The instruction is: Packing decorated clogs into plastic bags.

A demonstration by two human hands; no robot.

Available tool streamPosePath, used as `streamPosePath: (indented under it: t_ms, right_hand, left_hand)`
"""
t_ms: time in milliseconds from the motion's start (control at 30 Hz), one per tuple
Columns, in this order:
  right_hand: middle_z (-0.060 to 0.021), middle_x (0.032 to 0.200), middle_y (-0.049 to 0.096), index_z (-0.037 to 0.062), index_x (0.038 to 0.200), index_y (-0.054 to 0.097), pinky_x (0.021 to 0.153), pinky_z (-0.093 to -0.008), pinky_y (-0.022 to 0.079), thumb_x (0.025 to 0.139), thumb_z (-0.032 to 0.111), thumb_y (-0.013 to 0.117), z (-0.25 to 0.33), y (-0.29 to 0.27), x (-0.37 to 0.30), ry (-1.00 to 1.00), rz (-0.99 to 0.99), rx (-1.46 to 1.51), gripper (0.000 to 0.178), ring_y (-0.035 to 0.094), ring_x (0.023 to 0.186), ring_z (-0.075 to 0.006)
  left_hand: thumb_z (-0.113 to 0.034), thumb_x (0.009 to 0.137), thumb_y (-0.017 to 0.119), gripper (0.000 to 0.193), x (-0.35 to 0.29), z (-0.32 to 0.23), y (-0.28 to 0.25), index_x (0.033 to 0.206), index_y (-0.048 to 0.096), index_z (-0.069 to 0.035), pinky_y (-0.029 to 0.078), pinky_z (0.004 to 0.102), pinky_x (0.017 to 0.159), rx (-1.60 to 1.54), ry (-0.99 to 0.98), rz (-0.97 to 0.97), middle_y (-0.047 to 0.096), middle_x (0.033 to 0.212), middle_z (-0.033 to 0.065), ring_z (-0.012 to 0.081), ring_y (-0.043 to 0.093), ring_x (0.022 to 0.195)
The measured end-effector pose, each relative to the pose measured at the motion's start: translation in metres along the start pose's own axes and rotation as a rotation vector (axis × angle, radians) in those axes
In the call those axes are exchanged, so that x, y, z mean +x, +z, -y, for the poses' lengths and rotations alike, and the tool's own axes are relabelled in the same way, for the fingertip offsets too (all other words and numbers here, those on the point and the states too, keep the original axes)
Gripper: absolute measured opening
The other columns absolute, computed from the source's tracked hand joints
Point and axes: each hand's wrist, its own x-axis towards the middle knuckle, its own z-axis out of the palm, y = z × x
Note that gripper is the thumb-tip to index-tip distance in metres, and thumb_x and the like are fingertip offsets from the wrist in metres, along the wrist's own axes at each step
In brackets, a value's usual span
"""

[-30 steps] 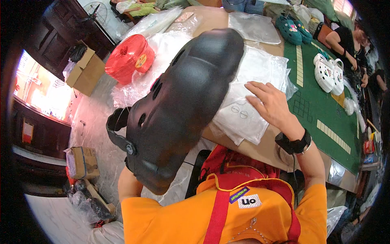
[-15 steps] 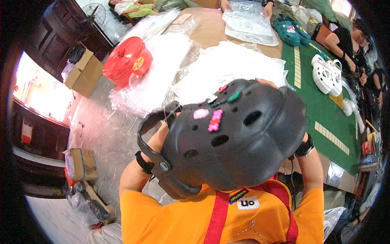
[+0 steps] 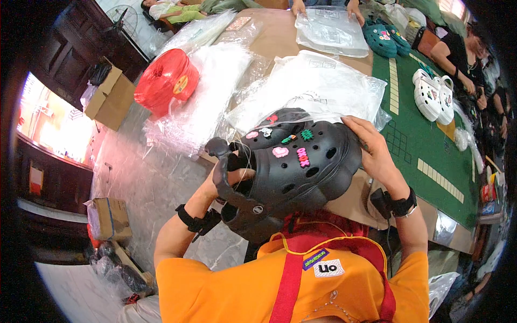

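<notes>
I hold a pair of black clogs (image 3: 328,161) in front of my chest, one lying against the other. Colourful charms, pink, white, red and green, dot their tops. My left hand (image 3: 219,182) grips the heel end, its fingers reaching into the opening by the strap. At the toe end my right hand (image 3: 377,153) is wrapped over the rounded front, thumb side hidden. Just beyond the clogs lies a clear plastic bag (image 3: 328,89) on the table. A thin clear strand hangs near the heel straps.
On the left of the table stands a red roll of plastic twine (image 3: 161,89) among plastic bags. White clogs (image 3: 429,99) and teal clogs (image 3: 381,46) rest on a green mat (image 3: 409,145). Across the table, another person's hands hold a plastic bag (image 3: 331,35). Cardboard boxes (image 3: 110,99) are at left.
The clogs have moved down, away from my head, and turned so both show. My right hand, mostly hidden before, now shows at the toe. The far person's hands shifted slightly.
</notes>
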Motion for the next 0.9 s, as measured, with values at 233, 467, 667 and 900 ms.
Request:
streamPosePath:
  t_ms: [233, 467, 667, 900]
  right_hand:
    - [-0.0168, 0.120, 0.048, 0.0014, 0.124, 0.044, 0.088, -0.0370, 0.039, 0.067, -0.012, 0.045, 0.017, 0.000, -0.004, -0.044, -0.033, -0.182, 0.059, 0.048, 0.096, -0.0339]
    - [-0.0176, 0.124, 0.045, 0.0020, 0.124, 0.045, 0.095, -0.0353, 0.034, 0.065, -0.013, 0.040, 0.026, -0.004, -0.015, 0.080, 0.040, -0.064, 0.061, 0.045, 0.107, -0.0330]
    - [-0.0172, 0.123, 0.046, 0.0024, 0.121, 0.048, 0.102, -0.0334, 0.028, 0.066, -0.013, 0.035, 0.024, -0.010, -0.012, 0.247, 0.077, 0.217, 0.060, 0.040, 0.120, -0.0309]
    - [-0.0157, 0.118, 0.049, 0.0020, 0.120, 0.050, 0.091, -0.0353, 0.037, 0.066, -0.013, 0.042, 0.025, 0.004, -0.017, 0.066, 0.043, -0.153, 0.057, 0.048, 0.102, -0.0337]
  left_hand:
    - [-0.005, 0.073, 0.063, 0.028, -0.002, 0.006, 0.003, 0.100, 0.058, -0.001, 0.046, 0.0264, 0.071, 0.054, 0.017, -0.029, 0.063, 0.088, 0.0047, 0.0105, 0.056, 0.078]
    - [-0.006, 0.074, 0.064, 0.028, -0.008, 0.025, 0.001, 0.101, 0.058, -0.002, 0.047, 0.0291, 0.072, 0.002, 0.064, -0.024, 0.064, 0.093, 0.0068, 0.0131, 0.058, 0.081]
    - [-0.009, 0.073, 0.066, 0.031, -0.010, 0.025, 0.006, 0.102, 0.058, -0.002, 0.046, 0.0322, 0.077, 0.137, 0.144, -0.046, 0.063, 0.095, 0.0079, 0.0158, 0.058, 0.084]
    - [-0.009, 0.074, 0.063, 0.036, -0.006, 0.006, 0.027, 0.108, 0.055, -0.001, 0.041, 0.0350, 0.087, -0.004, 0.055, -0.044, 0.059, 0.105, 0.0105, 0.0186, 0.054, 0.095]
